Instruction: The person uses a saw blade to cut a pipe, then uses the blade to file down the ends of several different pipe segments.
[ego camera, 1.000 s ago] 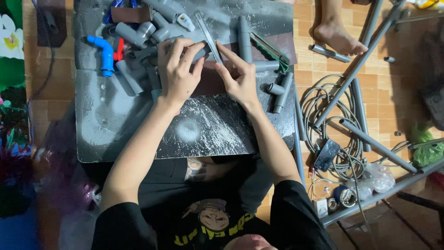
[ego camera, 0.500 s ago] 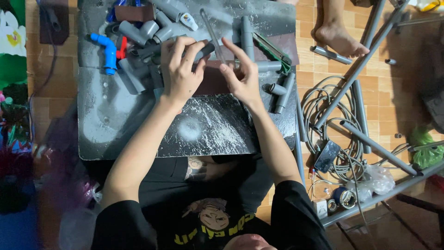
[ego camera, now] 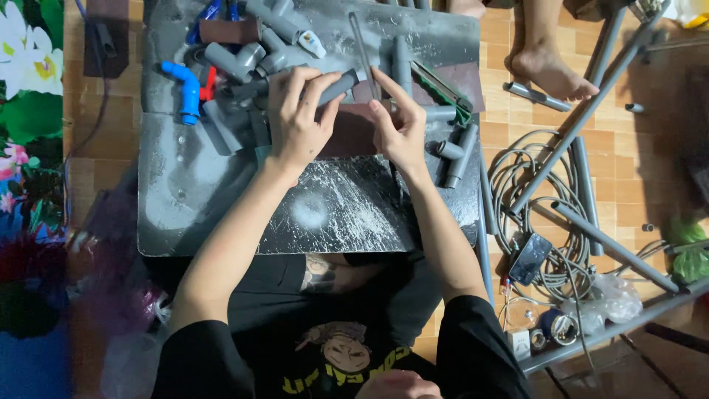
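Seen from above, a person sits at the near edge of a scuffed dark metal board [ego camera: 221,214]. Both arms reach to the board's middle. The left hand [ego camera: 295,122] has its fingers curled and clamped on a short grey pipe piece [ego camera: 341,85]. The right hand [ego camera: 399,122], just beside it, pinches a thin grey rod [ego camera: 362,48] that runs toward the far edge. Grey pipe fittings [ego camera: 244,59] and a blue elbow fitting [ego camera: 186,85] crowd the far left corner.

A makeshift home plumbing workshop: a scuffed grey worktop [ego camera: 221,214] low on the tiled floor [ego camera: 502,125], grey pipe fittings [ego camera: 244,59] heaped at upper centre, long pipes [ego camera: 591,103] and coiled cable [ego camera: 532,185] at right.
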